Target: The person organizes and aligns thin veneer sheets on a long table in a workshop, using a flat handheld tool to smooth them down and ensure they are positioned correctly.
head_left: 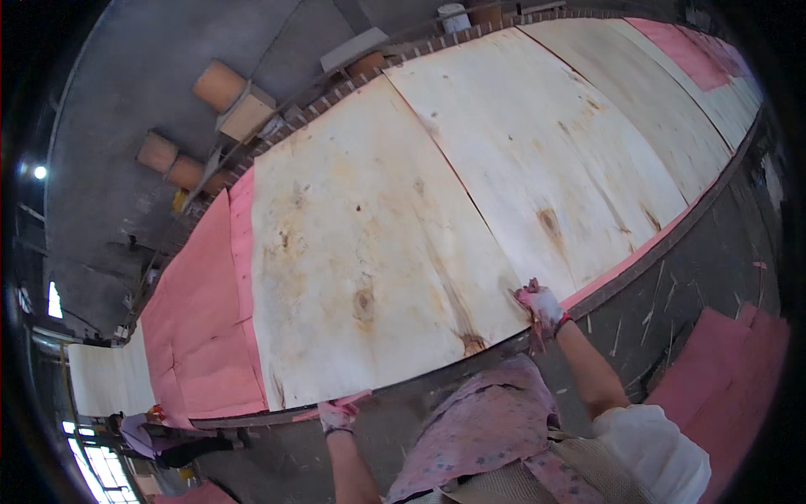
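Note:
My left hand (337,417), in a pink-stained white glove, is at the near table edge, closed around a narrow pink veneer strip (359,395). A similar glove covers my right hand (544,307), further right at the same edge. Its fingers are closed with small pinkish scraps (535,287) showing among them, over the corner of a pale veneer sheet (361,252). Knots and brown stains mark that sheet. Beyond it lies a second pale sheet (537,151), a dark seam running between the two.
Pink sheets (197,311) lie on the long table's left part; another pink sheet (684,55) is at its far right. Cylindrical orange-brown rolls (220,86) stand behind the table. Another person (138,433) is at the left end. More pink sheets (722,378) are stacked low at right.

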`<state>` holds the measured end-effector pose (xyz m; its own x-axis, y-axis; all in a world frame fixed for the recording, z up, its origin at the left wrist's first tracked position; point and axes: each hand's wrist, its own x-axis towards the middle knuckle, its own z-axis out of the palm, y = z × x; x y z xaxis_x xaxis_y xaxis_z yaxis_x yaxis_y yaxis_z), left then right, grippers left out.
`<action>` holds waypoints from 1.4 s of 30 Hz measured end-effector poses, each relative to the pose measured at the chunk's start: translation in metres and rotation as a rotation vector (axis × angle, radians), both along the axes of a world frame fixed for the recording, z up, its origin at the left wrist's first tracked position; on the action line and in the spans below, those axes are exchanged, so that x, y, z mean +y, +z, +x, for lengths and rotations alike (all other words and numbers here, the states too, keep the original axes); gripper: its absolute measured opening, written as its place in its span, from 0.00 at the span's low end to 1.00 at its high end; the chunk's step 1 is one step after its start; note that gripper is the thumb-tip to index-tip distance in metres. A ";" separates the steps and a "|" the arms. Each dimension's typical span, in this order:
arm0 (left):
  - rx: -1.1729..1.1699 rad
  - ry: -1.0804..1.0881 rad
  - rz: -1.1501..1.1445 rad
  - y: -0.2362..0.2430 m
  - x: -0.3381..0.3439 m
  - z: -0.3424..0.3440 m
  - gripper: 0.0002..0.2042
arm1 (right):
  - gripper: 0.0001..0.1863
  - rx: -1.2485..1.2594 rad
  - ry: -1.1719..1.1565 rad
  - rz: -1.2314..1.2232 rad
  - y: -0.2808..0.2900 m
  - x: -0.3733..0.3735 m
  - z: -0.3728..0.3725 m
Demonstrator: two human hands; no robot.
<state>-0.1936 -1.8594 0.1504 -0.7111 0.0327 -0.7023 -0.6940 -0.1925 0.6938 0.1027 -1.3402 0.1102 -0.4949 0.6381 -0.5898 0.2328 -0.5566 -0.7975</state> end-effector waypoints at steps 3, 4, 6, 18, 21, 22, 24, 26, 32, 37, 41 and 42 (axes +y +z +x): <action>-0.197 0.053 -0.090 -0.015 -0.003 -0.007 0.20 | 0.13 -0.260 0.054 0.020 -0.032 0.008 -0.012; -0.261 0.248 -0.079 -0.022 -0.002 -0.011 0.18 | 0.13 -0.354 0.093 0.038 -0.044 0.011 -0.016; -0.310 0.184 -0.035 -0.033 -0.006 -0.009 0.16 | 0.13 -0.260 -0.092 0.018 -0.068 0.012 -0.024; -0.199 0.190 -0.179 -0.034 -0.121 0.086 0.16 | 0.14 -0.659 0.351 0.224 -0.028 0.026 -0.031; 0.217 -0.393 -0.596 -0.026 -0.144 0.118 0.13 | 0.24 -0.964 0.912 0.591 0.004 0.045 -0.053; 0.204 -0.369 -0.526 -0.023 -0.150 0.129 0.13 | 0.23 -1.004 1.075 0.734 0.014 0.048 -0.060; -0.277 0.103 -0.245 -0.016 -0.166 0.146 0.12 | 0.21 -1.055 1.436 1.049 0.036 0.044 -0.090; -0.264 0.279 -0.157 -0.017 -0.175 0.162 0.11 | 0.19 -1.100 1.683 1.183 0.059 0.027 -0.126; -0.236 0.665 -0.136 -0.023 -0.205 0.241 0.12 | 0.11 0.001 1.023 1.193 0.077 -0.075 -0.186; -0.203 0.744 -0.189 -0.026 -0.240 0.323 0.12 | 0.14 0.324 0.686 0.747 0.029 -0.172 -0.200; -0.336 0.744 -0.355 -0.034 -0.277 0.403 0.12 | 0.16 0.251 0.810 0.532 0.037 -0.263 -0.203; -0.317 0.942 -0.277 -0.039 -0.292 0.423 0.12 | 0.15 0.409 0.816 0.585 0.038 -0.294 -0.201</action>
